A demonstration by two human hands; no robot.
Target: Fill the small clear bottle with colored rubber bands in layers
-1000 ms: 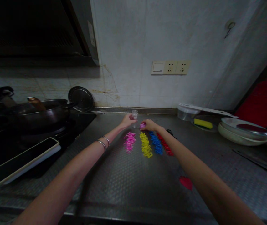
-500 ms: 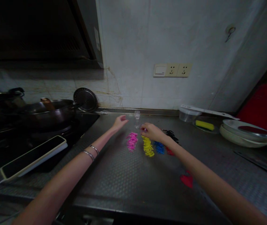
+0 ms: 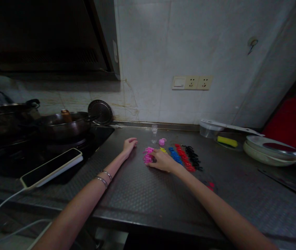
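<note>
My right hand (image 3: 162,161) reaches over the pile of small pink pieces (image 3: 148,155), its thumb and fingers closed around some at the right side. Beneath and behind that hand lies a row of yellow pieces (image 3: 162,150), mostly covered. My left hand (image 3: 130,144) rests on the counter left of the pink pile, fingers loosely bent and apart, holding nothing. Behind the piles stands a small clear bottle (image 3: 154,133), uncapped. A pink cap (image 3: 161,141) lies to its right. Rows of blue (image 3: 175,155), red (image 3: 185,158) and black pieces (image 3: 193,157) extend rightward.
On the left, a phone (image 3: 51,167) on a white block sits at the edge of the stove beside a pan (image 3: 63,128). A plastic measuring cup (image 3: 210,128), a yellow sponge (image 3: 227,141) and stacked bowls (image 3: 267,154) stand right. A red item (image 3: 210,185) lies near my right forearm.
My right hand has left the pink cap on the counter by the bottle and moved left and nearer, onto the pink pieces. My left hand has drawn back slightly, lower onto the counter.
</note>
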